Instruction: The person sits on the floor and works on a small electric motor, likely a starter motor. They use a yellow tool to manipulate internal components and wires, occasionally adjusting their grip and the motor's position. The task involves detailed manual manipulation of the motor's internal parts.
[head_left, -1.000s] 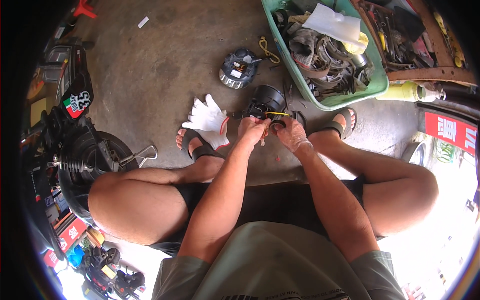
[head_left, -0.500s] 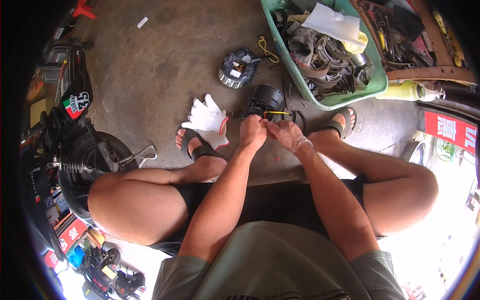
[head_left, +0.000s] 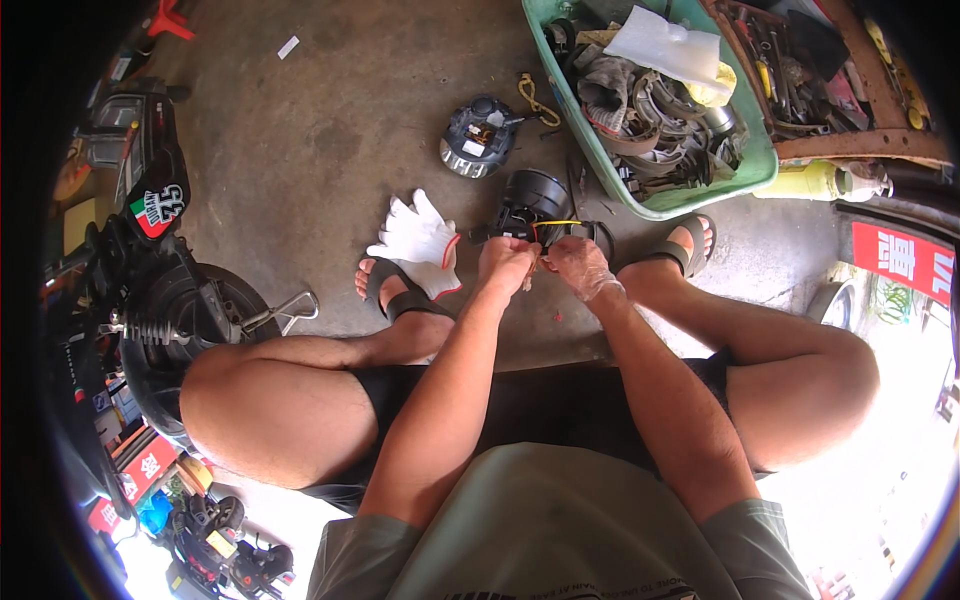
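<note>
My left hand and my right hand meet in front of me, both closed with fingers pinched toward each other. Thin wires seem to run between the fingertips, but what exactly they grip is too small to make out. A wrinkled, see-through film covers part of my right hand and wrist. Just beyond the fingers lies a round black housing with a yellow wire and black cables. Farther off on the floor sits a dark round unit with a clear rim. A white knitted glove rests beside my left foot.
A green plastic tub full of worn metal parts stands at the far right, near a rusty tool tray. A yellowish bottle lies below that tray. To the left is a motorcycle with its rear wheel. Yellow cord lies on the concrete.
My right hand has turned a little, its knuckles now rolled more upward and its fingers slightly away from the left. The left hand stays nearly in place.
</note>
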